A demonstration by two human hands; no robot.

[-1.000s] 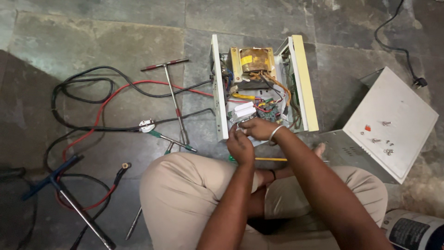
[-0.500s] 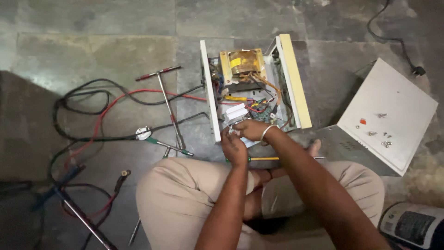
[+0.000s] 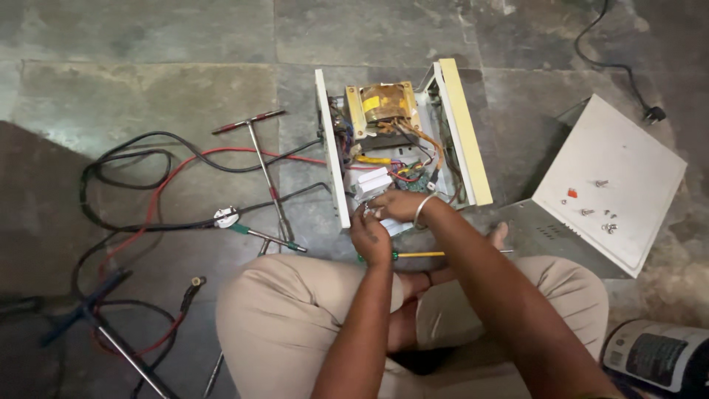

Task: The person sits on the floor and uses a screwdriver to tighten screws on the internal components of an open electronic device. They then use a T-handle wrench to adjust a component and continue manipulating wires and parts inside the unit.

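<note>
Person cross-legged on stone floor (image 3: 148, 59), both forearms stretched forward, left hand (image 3: 371, 238) and right hand (image 3: 396, 205) curled together at white block (image 3: 371, 182) inside open electrical cabinet (image 3: 402, 140), grip unclear, yellow-handled screwdriver (image 3: 421, 254) beneath wrists

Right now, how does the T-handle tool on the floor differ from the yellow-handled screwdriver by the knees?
The T-handle tool is all metal with a crossbar and lies lengthwise away from the person; the yellow-handled screwdriver is slimmer, has a straight handle and lies crosswise. Both lie on the floor, held by neither hand.
</note>
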